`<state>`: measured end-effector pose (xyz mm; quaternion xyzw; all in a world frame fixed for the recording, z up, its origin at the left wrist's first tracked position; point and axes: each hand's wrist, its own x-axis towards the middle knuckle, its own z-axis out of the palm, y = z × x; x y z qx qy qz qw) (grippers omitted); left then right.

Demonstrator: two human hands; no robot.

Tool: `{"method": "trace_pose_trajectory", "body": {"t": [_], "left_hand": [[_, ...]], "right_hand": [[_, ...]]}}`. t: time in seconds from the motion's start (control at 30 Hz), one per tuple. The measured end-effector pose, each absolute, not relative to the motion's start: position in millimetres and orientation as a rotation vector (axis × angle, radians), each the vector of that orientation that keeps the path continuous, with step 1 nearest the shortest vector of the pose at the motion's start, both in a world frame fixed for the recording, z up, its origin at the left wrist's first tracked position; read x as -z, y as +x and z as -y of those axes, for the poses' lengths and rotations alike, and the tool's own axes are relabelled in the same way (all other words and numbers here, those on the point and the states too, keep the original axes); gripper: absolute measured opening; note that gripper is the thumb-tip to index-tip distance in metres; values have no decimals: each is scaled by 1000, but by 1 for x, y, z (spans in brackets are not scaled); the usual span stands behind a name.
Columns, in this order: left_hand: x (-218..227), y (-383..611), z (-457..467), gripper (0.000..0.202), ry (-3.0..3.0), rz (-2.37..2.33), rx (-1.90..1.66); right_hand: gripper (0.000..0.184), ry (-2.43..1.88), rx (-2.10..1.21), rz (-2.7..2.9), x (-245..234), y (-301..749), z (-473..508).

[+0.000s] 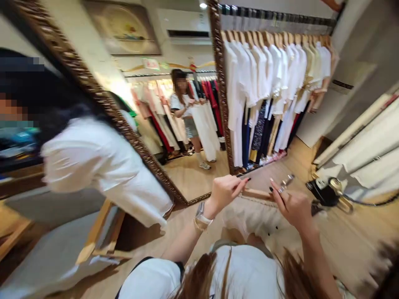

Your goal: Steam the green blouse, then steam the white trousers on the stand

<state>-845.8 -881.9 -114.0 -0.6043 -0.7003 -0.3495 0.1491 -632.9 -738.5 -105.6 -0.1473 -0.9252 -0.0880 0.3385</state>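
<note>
Indoors, beside a gilt-framed standing mirror (102, 110) and a rail of white tops on wooden hangers (274, 74), a person's left hand (222, 195) pinches one end of a pale wooden bar hanger (257, 194), its long axis lying nearly level across the lower centre. The right hand (293, 209) curls by a metal clip (287, 181), its grip unclear, above a cream garment (252, 220).
</note>
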Motion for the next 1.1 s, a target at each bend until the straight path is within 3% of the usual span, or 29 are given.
{"method": "trace_pose_trajectory", "body": {"t": [0.1,0.2,0.43,0.57,0.7,0.87,0.97,1.1], "left_hand": [[104,-848,825,50,-1694,2154,993],[82,-834,756,33,-1721,2084,1085],[35,-764,561,38,-2464,1656,1688],[26,-724,452,37,-2683,1551,1753],[19,-692,368,50,-2755,1501,1815],[-6,-661,271,49,-2893,1353,1762],[-36,-645,208,36,-2967,1111,1537],[-86,-628,127,40,-3007,716,1306]], "right_hand": [[56,-722,187,2470,106,-640,698],[61,-968,132,2500,107,-638,647],[56,-1191,131,2523,92,-599,527],[46,-1172,187,2511,85,-557,447],[42,-1241,254,2441,78,-522,374],[44,-1382,418,2334,62,-494,293],[42,-1492,624,2167,39,-480,244],[45,-1687,799,1983,-7,-466,178]]}}
